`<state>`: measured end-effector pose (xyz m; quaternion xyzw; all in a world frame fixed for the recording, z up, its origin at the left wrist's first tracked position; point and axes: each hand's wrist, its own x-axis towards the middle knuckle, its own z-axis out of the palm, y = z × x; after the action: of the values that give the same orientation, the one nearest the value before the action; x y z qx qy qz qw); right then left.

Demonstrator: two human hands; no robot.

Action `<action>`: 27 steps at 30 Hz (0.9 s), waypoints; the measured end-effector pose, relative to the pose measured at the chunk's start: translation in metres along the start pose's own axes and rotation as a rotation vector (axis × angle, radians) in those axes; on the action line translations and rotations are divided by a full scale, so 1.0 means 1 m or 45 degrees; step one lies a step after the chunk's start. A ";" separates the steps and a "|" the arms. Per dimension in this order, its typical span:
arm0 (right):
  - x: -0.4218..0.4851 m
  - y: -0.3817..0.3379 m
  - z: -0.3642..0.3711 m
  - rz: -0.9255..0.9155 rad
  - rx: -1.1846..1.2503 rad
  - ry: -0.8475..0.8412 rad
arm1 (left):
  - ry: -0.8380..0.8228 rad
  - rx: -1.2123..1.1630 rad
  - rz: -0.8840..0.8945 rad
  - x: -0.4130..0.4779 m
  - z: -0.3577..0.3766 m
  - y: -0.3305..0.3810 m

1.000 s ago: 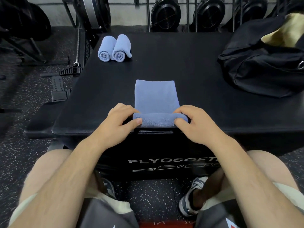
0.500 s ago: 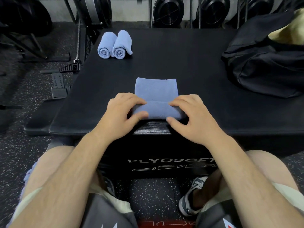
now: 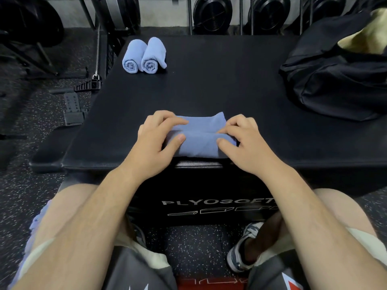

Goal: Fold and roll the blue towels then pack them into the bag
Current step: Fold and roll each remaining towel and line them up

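Gym floor, black rubber with pale flecks; black weight plates (image 3: 212,13) racked along the back wall. Work surface is a black padded plyo box (image 3: 209,91), front panel printed "PLYOSOFT" in white above outlined block shapes; the last letters run behind the right forearm. Near the front edge lies a partly rolled blue towel (image 3: 199,141), a short flat tail showing beyond the roll. Left hand (image 3: 159,141) grips the roll's left end, fingers curled over the top, thumb pressed on the near face. Right hand (image 3: 240,141) grips the right end the same way. Two finished towel rolls (image 3: 144,55) sit touching side by side at the far left corner. Black duffel bag (image 3: 335,80) rests at the far right, mouth open, a yellowish cloth (image 3: 364,38) showing inside.
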<state>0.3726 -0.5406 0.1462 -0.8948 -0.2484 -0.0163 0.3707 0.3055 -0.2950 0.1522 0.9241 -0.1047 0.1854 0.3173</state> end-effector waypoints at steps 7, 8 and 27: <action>-0.009 -0.008 -0.002 -0.249 -0.020 0.096 | -0.009 0.219 0.077 0.004 0.004 -0.008; -0.009 -0.007 -0.003 -0.244 -0.044 0.051 | -0.023 0.218 0.065 0.005 0.004 -0.011; 0.051 -0.013 0.008 -0.401 -0.458 0.113 | -0.186 0.403 0.007 0.065 0.018 -0.021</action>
<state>0.4105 -0.5057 0.1595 -0.8950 -0.3615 -0.1571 0.2087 0.3760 -0.2952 0.1538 0.9733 -0.0996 0.1328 0.1587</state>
